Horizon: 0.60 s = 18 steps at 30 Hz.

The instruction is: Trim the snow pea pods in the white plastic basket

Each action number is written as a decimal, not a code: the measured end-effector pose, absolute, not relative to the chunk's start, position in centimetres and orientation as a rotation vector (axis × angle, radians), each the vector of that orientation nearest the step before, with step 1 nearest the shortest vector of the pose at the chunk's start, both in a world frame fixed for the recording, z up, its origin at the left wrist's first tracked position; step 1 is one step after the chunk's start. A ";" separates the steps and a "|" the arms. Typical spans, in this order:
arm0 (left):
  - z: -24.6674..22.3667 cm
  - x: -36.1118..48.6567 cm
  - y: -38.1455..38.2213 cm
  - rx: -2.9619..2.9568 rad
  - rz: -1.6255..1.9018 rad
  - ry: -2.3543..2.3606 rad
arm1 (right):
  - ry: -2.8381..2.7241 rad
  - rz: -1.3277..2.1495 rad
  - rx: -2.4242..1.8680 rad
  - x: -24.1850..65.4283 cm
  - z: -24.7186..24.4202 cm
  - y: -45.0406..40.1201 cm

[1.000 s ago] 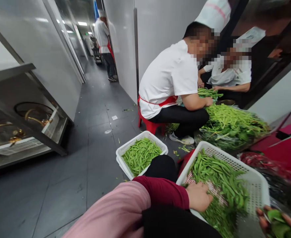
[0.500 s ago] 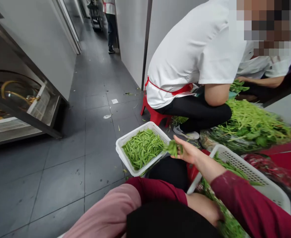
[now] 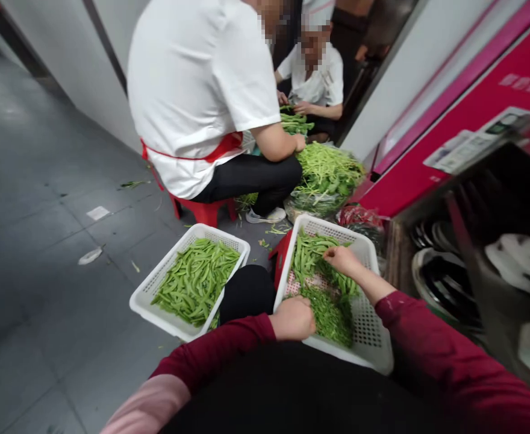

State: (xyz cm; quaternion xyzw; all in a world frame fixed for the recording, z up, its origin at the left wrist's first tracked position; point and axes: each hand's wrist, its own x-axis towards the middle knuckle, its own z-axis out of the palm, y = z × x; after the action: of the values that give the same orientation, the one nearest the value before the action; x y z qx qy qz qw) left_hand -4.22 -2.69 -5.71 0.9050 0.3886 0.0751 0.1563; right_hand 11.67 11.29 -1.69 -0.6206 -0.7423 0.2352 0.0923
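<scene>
My right hand (image 3: 341, 260) is over the right white basket (image 3: 370, 301), fingers pinched together just above a loose heap of green pea pods (image 3: 312, 250). Whether a pod sits between those fingertips is too small to tell. My left hand (image 3: 293, 316) is curled closed at the basket's near left rim, beside a pile of small green trimmings (image 3: 328, 316); its fingers hide whatever they may hold. On the floor to the left, past my dark knee (image 3: 248, 298), stands another white basket (image 3: 150, 292) full of pea pods (image 3: 197, 280).
A co-worker in white (image 3: 188, 90) sits on a red stool (image 3: 204, 212) ahead, facing another person (image 3: 317, 81). Between them lies a heap of leafy green stalks (image 3: 330, 172). Shoes (image 3: 441, 277) fill a rack at right. Scraps (image 3: 91, 256) litter the tiled floor.
The view has swung right. My right hand has gone from beside the left basket to above the right one, and its bunch of pods is gone. My left hand has come into view.
</scene>
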 end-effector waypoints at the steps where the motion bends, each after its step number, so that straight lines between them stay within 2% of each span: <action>1: -5.6 -4.2 -2.6 2.599 0.188 1.083 | -2.227 0.715 -1.890 12.8 -3.0 10.6; 5: -5.1 -4.0 -2.8 2.554 0.156 1.042 | -2.197 0.860 -1.985 11.9 -7.5 7.4; 8: -4.7 -4.0 -2.9 2.487 0.173 1.066 | -2.114 0.928 -2.001 10.6 -8.6 6.4; 12: -4.2 -3.5 -2.5 2.231 0.302 1.257 | -1.964 1.076 -1.927 12.8 -7.0 6.1; 16: -2.9 -1.7 -2.2 1.894 0.435 1.342 | -1.413 1.661 -1.503 15.5 -4.1 3.9; 18: -2.0 -0.8 -2.4 1.886 0.481 1.308 | -1.105 1.847 -1.269 15.7 -3.1 2.5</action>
State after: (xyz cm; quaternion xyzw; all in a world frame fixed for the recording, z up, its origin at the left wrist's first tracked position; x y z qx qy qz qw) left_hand -0.77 -2.42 -1.96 0.7413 0.5141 0.1890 0.3878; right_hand 15.70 2.46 -3.08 -0.4819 -0.4196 0.7013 0.3161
